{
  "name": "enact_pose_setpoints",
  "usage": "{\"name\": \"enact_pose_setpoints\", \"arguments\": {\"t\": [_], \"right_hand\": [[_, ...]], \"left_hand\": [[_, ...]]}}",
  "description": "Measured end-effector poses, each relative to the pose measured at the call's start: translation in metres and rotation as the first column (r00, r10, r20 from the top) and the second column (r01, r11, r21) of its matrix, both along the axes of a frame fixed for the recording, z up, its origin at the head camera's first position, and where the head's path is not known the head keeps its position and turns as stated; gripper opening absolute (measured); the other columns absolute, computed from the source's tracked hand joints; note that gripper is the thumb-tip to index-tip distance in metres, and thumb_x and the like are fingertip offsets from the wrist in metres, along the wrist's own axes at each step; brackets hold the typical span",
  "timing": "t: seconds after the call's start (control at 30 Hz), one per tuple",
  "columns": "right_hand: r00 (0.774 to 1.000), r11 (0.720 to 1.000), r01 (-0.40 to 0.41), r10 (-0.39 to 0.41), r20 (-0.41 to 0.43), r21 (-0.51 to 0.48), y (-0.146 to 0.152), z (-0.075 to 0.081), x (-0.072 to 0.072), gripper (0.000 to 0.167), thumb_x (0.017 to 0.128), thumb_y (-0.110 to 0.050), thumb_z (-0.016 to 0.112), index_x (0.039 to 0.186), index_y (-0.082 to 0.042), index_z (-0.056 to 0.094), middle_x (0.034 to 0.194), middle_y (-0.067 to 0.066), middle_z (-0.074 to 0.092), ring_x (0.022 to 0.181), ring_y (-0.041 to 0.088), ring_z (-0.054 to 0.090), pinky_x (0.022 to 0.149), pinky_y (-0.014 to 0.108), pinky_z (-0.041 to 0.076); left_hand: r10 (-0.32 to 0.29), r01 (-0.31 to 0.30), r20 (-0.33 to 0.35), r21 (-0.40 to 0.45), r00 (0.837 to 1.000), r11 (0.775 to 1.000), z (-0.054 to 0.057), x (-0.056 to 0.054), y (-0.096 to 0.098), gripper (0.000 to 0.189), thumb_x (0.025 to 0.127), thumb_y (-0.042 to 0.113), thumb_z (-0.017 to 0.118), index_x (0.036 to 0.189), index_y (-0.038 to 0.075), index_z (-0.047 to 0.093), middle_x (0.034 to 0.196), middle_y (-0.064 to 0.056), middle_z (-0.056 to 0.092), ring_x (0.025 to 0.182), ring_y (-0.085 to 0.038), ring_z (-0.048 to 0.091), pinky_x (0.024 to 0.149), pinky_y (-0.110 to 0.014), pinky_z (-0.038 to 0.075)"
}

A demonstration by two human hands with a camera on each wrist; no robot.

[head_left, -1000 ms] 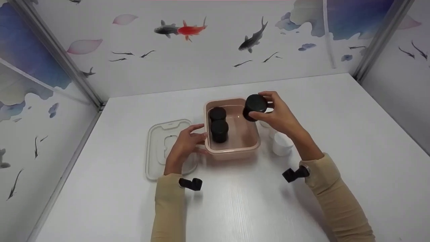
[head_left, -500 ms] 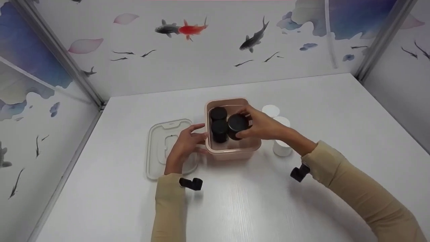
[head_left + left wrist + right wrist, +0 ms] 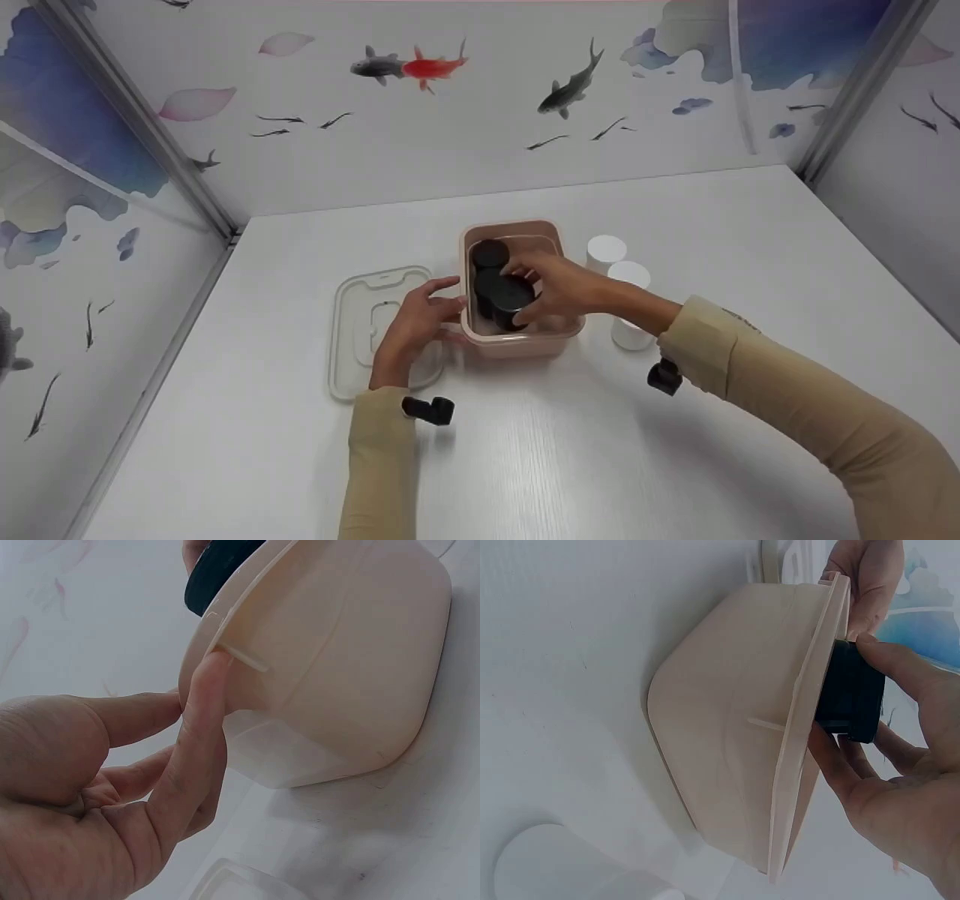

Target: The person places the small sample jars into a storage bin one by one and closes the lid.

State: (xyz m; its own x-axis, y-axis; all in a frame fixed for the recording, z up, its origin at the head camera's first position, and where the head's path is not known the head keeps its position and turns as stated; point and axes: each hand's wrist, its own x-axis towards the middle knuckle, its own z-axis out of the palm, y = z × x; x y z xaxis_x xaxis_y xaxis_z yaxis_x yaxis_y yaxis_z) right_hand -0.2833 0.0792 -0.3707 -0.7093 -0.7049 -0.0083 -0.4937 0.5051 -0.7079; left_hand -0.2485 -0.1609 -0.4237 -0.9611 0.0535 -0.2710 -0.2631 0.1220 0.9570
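Note:
My right hand point(image 3: 559, 281) grips a round black jar point(image 3: 512, 300) between thumb and fingers, low in the pink plastic box point(image 3: 525, 345). In the right wrist view the jar point(image 3: 849, 694) shows at rim height, partly hidden behind the box wall. Two more black jars stand along the box's left side: the far one point(image 3: 491, 255) shows its top, and the near one point(image 3: 486, 285) is partly covered by the held jar. My left hand point(image 3: 416, 319) pinches the box's left rim; in the left wrist view, thumb and finger meet at that rim point(image 3: 199, 652).
A pale rectangular lid point(image 3: 349, 330) lies on the white table left of the box, partly under my left forearm. Several white jars point(image 3: 606, 251) stand to the right of the box, close to my right forearm. A printed wall point(image 3: 480, 150) rises behind the table.
My right hand has carried the black jar from above the box's right rim leftward and down into the box, beside the other two. The left hand has stayed on the rim.

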Motion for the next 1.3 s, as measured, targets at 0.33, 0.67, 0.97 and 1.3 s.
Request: {"name": "enact_pose_setpoints", "arguments": {"t": [0.33, 0.67, 0.97, 1.3], "right_hand": [[0.998, 0.993, -0.036, 0.040, -0.038, 0.108, -0.020, -0.004, -0.003, 0.068, 0.076, -0.009, 0.087, 0.135, 0.002, 0.056, 0.132, 0.019, 0.060, 0.122, 0.033, 0.060, 0.106, 0.047, 0.053], [0.988, 0.980, -0.047, 0.074, -0.138, 0.193, -0.029, -0.017, 0.001, 0.058, 0.083, -0.011, 0.082, 0.135, 0.000, 0.058, 0.128, 0.019, 0.063, 0.117, 0.030, 0.058, 0.099, 0.042, 0.056], [0.977, 0.979, -0.070, 0.106, -0.186, 0.190, -0.029, -0.024, 0.003, 0.048, 0.085, -0.007, 0.078, 0.130, 0.002, 0.062, 0.124, 0.021, 0.062, 0.116, 0.033, 0.053, 0.096, 0.045, 0.056], [0.998, 0.995, -0.054, 0.056, -0.019, 0.089, -0.008, 0.000, -0.004, 0.057, 0.081, -0.005, 0.081, 0.134, 0.001, 0.060, 0.133, 0.019, 0.063, 0.123, 0.036, 0.057, 0.100, 0.050, 0.056]], "left_hand": [[-0.009, 0.009, -0.010, -0.011, 1.000, 1.000, 0.001, 0.001, 0.000, 0.049, 0.099, 0.018, 0.064, 0.146, 0.016, 0.050, 0.125, -0.018, 0.069, 0.098, -0.024, 0.073, 0.070, -0.036, 0.065], [0.005, -0.005, 0.000, -0.027, 1.000, 1.000, -0.001, -0.001, 0.000, 0.050, 0.099, 0.018, 0.065, 0.146, 0.016, 0.049, 0.125, -0.019, 0.069, 0.098, -0.024, 0.072, 0.068, -0.034, 0.065], [0.012, -0.012, 0.002, -0.013, 1.000, 1.000, 0.000, -0.001, 0.001, 0.049, 0.099, 0.018, 0.064, 0.146, 0.016, 0.050, 0.125, -0.019, 0.068, 0.097, -0.025, 0.073, 0.067, -0.036, 0.065], [0.015, -0.015, -0.005, -0.035, 1.000, 0.999, -0.001, -0.002, 0.002, 0.048, 0.099, 0.015, 0.063, 0.146, 0.015, 0.050, 0.124, -0.019, 0.070, 0.099, -0.024, 0.073, 0.066, -0.035, 0.065]]}}
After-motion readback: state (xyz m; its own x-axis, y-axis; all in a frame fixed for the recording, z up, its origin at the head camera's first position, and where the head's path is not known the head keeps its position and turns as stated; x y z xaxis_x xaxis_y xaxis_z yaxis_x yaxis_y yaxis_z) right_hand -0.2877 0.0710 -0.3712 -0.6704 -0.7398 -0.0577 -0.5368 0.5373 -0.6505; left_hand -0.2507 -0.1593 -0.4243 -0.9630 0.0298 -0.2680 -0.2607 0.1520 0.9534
